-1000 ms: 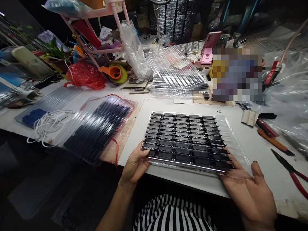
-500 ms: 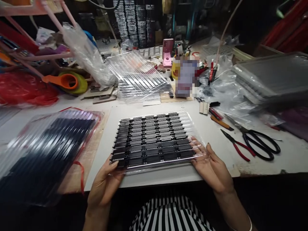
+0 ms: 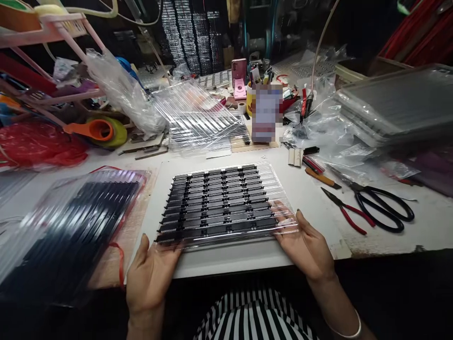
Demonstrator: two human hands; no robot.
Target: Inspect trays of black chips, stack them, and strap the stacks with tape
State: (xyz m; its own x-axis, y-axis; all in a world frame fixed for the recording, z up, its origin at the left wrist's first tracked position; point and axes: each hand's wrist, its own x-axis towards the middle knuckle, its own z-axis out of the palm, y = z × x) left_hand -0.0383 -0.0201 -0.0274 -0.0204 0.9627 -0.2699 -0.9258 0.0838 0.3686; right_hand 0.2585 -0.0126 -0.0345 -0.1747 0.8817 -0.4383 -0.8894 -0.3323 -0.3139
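Note:
In the middle of the head view is a clear plastic tray [image 3: 279, 182] with rows of slim black slotted parts [image 3: 215, 198] that look like connectors. Its near edge rests on my hands; the right end of the tray has bare grooves. My left hand [image 3: 150, 269] is palm up, fingers under the near left corner and thumb raised off the plastic. At the near right corner my right hand [image 3: 306, 245] supports the tray from below, its fingers showing through the plastic and its thumb beside the edge. Beneath lies a white board [image 3: 226, 259].
Left lies another clear tray [image 3: 81, 226] with dark strips and a red ribbon [image 3: 121, 259]. Red-handled pliers [image 3: 348, 210], black scissors [image 3: 380, 208] and an orange-handled knife [image 3: 320, 177] lie right. Empty clear trays [image 3: 198, 111], a pink phone stand [image 3: 239, 78] and plastic bags [image 3: 120, 89] stand behind.
My left thumb has lifted off the tray's corner, and that hand has opened out under it. The tray and right hand appear slightly further left as the view shifts.

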